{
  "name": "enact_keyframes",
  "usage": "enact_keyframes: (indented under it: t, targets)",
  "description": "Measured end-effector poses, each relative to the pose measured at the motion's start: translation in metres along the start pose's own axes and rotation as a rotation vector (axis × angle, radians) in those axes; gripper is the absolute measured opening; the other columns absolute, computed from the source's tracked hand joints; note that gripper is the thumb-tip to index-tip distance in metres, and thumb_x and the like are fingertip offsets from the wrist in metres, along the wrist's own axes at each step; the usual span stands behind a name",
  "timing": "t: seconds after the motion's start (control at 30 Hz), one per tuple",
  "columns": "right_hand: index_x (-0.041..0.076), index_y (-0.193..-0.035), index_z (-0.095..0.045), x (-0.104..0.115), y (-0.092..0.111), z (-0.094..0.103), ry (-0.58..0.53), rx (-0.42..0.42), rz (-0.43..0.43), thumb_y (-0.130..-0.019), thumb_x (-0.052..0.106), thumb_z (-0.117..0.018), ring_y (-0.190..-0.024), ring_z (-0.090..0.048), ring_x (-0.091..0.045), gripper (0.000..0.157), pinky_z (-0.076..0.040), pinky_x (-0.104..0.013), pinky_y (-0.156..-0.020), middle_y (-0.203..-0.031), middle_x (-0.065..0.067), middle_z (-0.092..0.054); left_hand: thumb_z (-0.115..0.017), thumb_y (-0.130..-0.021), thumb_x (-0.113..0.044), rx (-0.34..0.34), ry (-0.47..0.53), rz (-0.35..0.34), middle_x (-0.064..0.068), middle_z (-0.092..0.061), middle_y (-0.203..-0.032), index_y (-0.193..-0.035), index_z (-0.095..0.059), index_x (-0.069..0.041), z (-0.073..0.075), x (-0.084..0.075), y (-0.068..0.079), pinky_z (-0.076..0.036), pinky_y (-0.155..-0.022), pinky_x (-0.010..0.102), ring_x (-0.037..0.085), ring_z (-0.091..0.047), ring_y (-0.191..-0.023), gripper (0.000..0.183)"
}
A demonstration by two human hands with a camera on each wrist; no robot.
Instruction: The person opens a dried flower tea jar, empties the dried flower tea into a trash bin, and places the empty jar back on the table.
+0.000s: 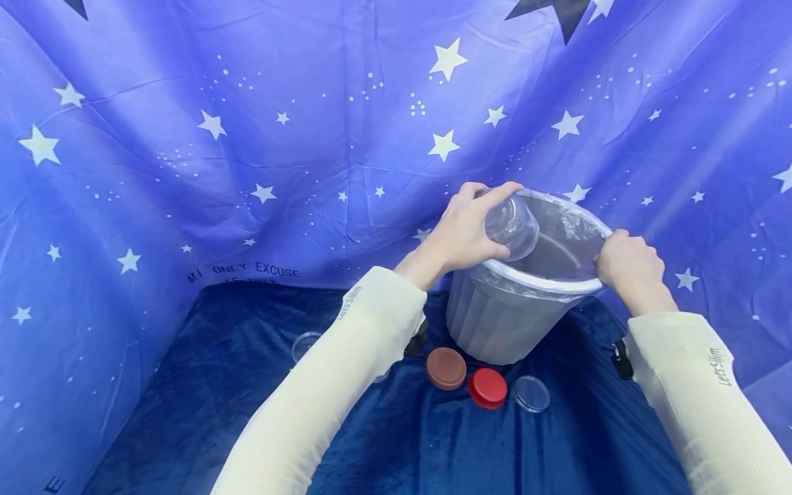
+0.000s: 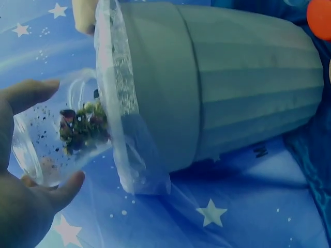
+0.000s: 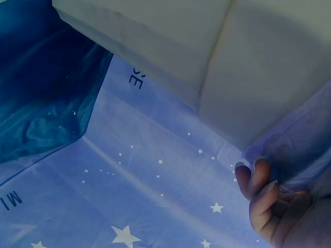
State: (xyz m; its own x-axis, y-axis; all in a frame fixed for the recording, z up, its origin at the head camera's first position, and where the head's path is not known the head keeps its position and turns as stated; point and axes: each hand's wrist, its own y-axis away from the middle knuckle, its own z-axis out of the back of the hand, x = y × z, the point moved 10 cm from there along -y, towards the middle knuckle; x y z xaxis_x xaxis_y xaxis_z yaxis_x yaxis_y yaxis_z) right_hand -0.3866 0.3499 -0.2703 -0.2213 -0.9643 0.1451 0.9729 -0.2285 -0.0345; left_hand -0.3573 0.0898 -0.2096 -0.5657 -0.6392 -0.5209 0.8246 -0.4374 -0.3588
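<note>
My left hand holds a clear plastic jar tilted over the mouth of a grey trash can. Dark and greenish dried bits lie inside the jar towards its mouth, as the left wrist view shows. Specks cling to the jar wall. On the other side, my right hand grips the can's rim, which is lined with a clear plastic bag. The fingers are curled at the bag's edge in the right wrist view. The can leans, and its bottom is hidden inside.
In front of the can lie a brown lid, a red lid and a clear lid on dark blue cloth. A clear round item is partly behind my left arm. Starry blue curtain surrounds the table.
</note>
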Motion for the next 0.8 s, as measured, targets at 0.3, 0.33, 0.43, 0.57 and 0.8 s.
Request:
enact_keyframes:
  t: [0.3,0.33,0.43,0.57,0.8]
  targets:
    - [-0.023,-0.117,-0.036,0.0,-0.002,0.0,0.011,-0.001,0.007,-0.092,0.018,-0.046,-0.099,-0.051,-0.065,0.049,-0.047,-0.063,-0.071,-0.111,-0.052,-0.046,-0.079,-0.076,-0.015,0.034,-0.039,-0.222,0.009,-0.036,-0.15,-0.15,-0.04,-0.031,-0.003,-0.015,0.004,-0.036,-0.108,0.032,0.021,-0.036,-0.137,0.086]
    - [-0.023,-0.117,-0.036,-0.001,-0.002,0.0,0.012,-0.001,0.007,-0.092,0.018,-0.046,-0.099,-0.051,-0.065,0.049,-0.047,-0.063,-0.071,-0.111,-0.052,-0.046,-0.079,-0.075,-0.013,0.026,-0.023,-0.235,0.008,-0.036,-0.15,-0.15,-0.041,-0.031,-0.003,-0.016,0.005,-0.036,-0.107,0.031,0.02,-0.036,-0.137,0.086]
    - [-0.023,-0.117,-0.036,-0.003,-0.002,0.0,0.009,-0.001,0.009,-0.092,0.018,-0.046,-0.099,-0.051,-0.066,0.049,-0.047,-0.063,-0.071,-0.111,-0.052,-0.046,-0.08,-0.074,-0.013,-0.004,0.023,-0.215,0.007,-0.037,-0.149,-0.15,-0.041,-0.031,-0.003,-0.012,0.005,-0.036,-0.105,0.031,0.019,-0.035,-0.137,0.087]
    - [-0.023,-0.116,-0.037,-0.003,-0.002,-0.001,0.004,-0.004,0.015,-0.092,0.017,-0.046,-0.098,-0.05,-0.066,0.048,-0.047,-0.063,-0.071,-0.11,-0.052,-0.045,-0.086,-0.071,-0.019,-0.068,0.128,-0.08,0.005,-0.038,-0.152,-0.153,-0.033,-0.028,0.002,0.002,0.003,-0.037,-0.111,0.033,0.018,-0.038,-0.138,0.098]
    - [-0.023,-0.117,-0.036,-0.002,-0.004,-0.002,0.006,0.0,0.012,-0.093,0.019,-0.046,-0.1,-0.05,-0.066,0.05,-0.047,-0.064,-0.072,-0.111,-0.052,-0.045,-0.089,-0.068,-0.031,-0.094,0.163,0.089,0.0,-0.043,-0.152,-0.15,-0.035,-0.019,0.007,0.022,0.001,-0.037,-0.114,0.035,0.017,-0.042,-0.139,0.099]
